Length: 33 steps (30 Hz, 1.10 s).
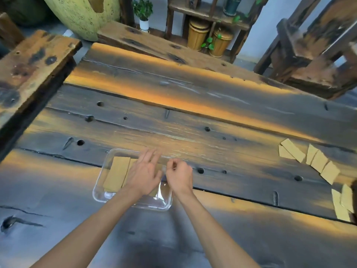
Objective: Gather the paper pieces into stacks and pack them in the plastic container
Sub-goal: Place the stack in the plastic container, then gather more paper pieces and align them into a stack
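A clear plastic container (100,190) sits on the dark wooden table in front of me. Inside it lies a stack of tan paper pieces (116,174) at its left side. My left hand (144,175) is flat over the container's middle, fingers spread, pressing on more tan paper that it mostly hides. My right hand (179,177) is at the container's right rim with its fingers curled; whether it pinches the rim or a paper piece is not visible. Several loose tan paper pieces (316,161) lie far to the right on the table, and a few more paper pieces (342,205) lie at the right edge.
The table (193,117) is made of rough planks with holes and cracks. A wooden bench (32,66) stands at the left, a wooden chair (313,49) at the far right, and a shelf with pots (208,26) behind the table.
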Each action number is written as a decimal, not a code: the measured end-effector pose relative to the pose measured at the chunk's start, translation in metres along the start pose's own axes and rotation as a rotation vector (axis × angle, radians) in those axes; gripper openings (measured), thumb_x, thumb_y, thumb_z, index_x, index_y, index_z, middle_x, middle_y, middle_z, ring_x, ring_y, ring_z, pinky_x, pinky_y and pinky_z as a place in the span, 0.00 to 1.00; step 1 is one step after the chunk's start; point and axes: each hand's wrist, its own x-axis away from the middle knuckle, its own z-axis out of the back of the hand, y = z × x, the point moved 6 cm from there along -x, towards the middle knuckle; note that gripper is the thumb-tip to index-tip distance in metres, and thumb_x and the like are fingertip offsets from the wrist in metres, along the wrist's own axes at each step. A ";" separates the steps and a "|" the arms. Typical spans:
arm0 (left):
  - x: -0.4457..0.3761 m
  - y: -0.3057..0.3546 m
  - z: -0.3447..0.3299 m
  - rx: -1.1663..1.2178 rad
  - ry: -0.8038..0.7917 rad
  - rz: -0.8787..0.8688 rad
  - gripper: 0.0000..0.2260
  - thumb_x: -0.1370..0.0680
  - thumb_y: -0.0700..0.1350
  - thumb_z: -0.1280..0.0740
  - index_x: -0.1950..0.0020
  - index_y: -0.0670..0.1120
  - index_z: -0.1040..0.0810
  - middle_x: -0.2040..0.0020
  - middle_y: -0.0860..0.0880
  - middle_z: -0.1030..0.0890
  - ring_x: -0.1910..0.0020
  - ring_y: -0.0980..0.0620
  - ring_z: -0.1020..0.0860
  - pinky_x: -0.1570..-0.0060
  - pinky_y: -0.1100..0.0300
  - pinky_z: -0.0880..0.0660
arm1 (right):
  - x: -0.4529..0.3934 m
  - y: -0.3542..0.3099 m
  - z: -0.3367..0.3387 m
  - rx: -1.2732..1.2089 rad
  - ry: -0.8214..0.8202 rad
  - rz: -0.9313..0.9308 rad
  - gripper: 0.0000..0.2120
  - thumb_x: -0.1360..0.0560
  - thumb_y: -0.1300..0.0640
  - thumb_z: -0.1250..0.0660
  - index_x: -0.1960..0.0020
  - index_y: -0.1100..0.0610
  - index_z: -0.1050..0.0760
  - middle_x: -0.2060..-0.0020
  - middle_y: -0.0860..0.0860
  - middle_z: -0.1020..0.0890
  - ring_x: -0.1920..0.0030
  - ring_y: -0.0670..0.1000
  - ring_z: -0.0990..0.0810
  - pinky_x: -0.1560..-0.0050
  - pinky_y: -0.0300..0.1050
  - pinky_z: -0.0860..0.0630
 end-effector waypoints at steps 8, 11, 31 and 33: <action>-0.042 0.090 -0.029 -0.029 -0.050 -0.077 0.30 0.20 0.49 0.41 0.20 0.47 0.46 0.19 0.47 0.44 0.20 0.46 0.50 0.23 0.52 0.47 | -0.022 0.087 0.109 -0.012 0.097 -0.067 0.16 0.18 0.48 0.42 0.58 0.53 0.21 0.58 0.56 0.14 0.52 0.60 0.17 0.59 0.44 0.34; -0.055 0.132 -0.052 -0.029 -0.095 -0.111 0.29 0.20 0.49 0.40 0.20 0.46 0.45 0.19 0.46 0.44 0.20 0.45 0.49 0.22 0.50 0.46 | -0.028 0.132 0.150 -0.001 0.125 -0.112 0.16 0.18 0.48 0.43 0.59 0.52 0.22 0.57 0.56 0.14 0.51 0.61 0.18 0.58 0.45 0.33; -0.206 0.376 -0.212 -0.195 -0.282 -0.352 0.33 0.20 0.59 0.46 0.20 0.53 0.58 0.19 0.51 0.59 0.21 0.47 0.60 0.23 0.44 0.50 | -0.129 0.429 0.377 0.142 0.282 -0.326 0.29 0.17 0.42 0.45 0.19 0.52 0.42 0.19 0.56 0.43 0.21 0.60 0.44 0.22 0.54 0.45; -0.228 0.401 -0.221 -0.217 -0.256 -0.413 0.33 0.20 0.60 0.48 0.20 0.54 0.57 0.19 0.51 0.59 0.21 0.47 0.60 0.24 0.44 0.50 | -0.146 0.455 0.398 0.190 0.302 -0.346 0.31 0.17 0.40 0.46 0.18 0.50 0.46 0.18 0.56 0.48 0.19 0.61 0.47 0.21 0.55 0.47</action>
